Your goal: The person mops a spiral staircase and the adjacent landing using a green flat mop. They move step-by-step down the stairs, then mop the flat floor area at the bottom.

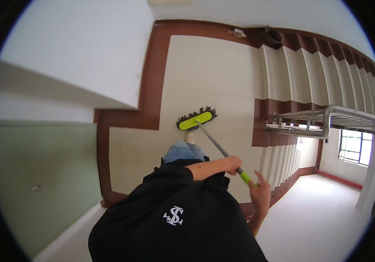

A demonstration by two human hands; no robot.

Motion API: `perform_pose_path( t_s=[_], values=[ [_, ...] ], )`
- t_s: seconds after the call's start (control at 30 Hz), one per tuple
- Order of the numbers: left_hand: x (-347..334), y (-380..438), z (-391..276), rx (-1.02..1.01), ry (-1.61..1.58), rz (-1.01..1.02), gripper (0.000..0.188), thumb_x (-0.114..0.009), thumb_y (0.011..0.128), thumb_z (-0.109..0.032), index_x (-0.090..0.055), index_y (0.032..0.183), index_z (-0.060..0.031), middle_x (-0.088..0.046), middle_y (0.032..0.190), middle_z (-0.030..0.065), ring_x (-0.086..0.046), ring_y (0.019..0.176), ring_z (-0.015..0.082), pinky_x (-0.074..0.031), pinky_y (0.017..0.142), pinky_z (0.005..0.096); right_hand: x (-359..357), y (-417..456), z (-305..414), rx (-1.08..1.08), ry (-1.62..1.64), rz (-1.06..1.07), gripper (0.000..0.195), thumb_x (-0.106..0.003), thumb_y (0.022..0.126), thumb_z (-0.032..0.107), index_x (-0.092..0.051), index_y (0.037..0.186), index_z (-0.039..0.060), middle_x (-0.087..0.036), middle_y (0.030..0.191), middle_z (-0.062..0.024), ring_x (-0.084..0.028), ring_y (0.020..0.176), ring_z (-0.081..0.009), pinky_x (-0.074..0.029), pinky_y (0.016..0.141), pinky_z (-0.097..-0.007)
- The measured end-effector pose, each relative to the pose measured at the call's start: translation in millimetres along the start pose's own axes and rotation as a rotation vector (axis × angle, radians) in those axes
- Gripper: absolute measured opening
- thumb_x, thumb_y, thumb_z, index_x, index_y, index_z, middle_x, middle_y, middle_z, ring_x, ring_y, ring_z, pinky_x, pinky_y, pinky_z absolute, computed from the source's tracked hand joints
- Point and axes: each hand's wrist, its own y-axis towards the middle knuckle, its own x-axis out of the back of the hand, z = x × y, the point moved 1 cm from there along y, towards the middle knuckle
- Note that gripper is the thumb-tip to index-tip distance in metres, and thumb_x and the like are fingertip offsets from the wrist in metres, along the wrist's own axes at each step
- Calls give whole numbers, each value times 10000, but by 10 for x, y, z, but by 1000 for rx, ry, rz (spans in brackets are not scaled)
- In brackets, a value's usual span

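Observation:
A flat dust mop with a lime-green head (195, 120) and dark shaggy fringe lies on the pale tiled floor, just beyond my light-coloured shoe (190, 137). Its grey handle (214, 141) slants down to the right towards my body. My left hand (233, 164) is closed around the grey part of the handle. Below it, my right hand (261, 191) is at the lime-green end grip (245, 177), with one finger extended off it and the others partly hidden.
Stairs (308, 75) with dark red edging adjoin the landing at the right. A stainless steel railing (328, 122) divides them from a second flight (282, 160). A dark bin (273, 35) stands by the top wall near small clutter (238, 32). A wall corner (137, 106) juts in at the left.

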Motion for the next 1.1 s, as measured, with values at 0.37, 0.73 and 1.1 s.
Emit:
perform_pose_path(
  t_s=[0.37, 0.73, 1.1],
  values=[
    [-738, -1664, 374, 581, -208, -924, 357, -674, 711, -202, -609, 1039, -75, -608, 1114, 154, -562, 1064, 323, -449, 921, 434, -1176, 493, 306, 849, -227, 429, 256, -617, 818, 254, -681, 940, 38, -636, 752, -231, -635, 722, -371, -493, 673, -437],
    [-3394, -3720, -798, 1109, -378, -1579, 849, -698, 727, -154, -255, 1449, -91, -321, 1439, 202, -313, 1330, 382, -297, 1084, 456, -4217, -1532, 357, 897, -474, 768, 471, -535, 830, 248, -453, 1174, -63, -586, 1095, -295, -590, 1031, -424, -488, 861, -485],
    [-3576, -1322, -1181, 861, 91, -995, 977, -749, 677, -240, -187, 1468, -122, -265, 1471, 172, -274, 1339, 393, -263, 1092, 478, -2233, -122, -2108, 1019, -572, 655, 390, -520, 847, 300, -520, 1128, 29, -592, 1121, -252, -581, 1010, -428, -470, 839, -521]
  ],
)
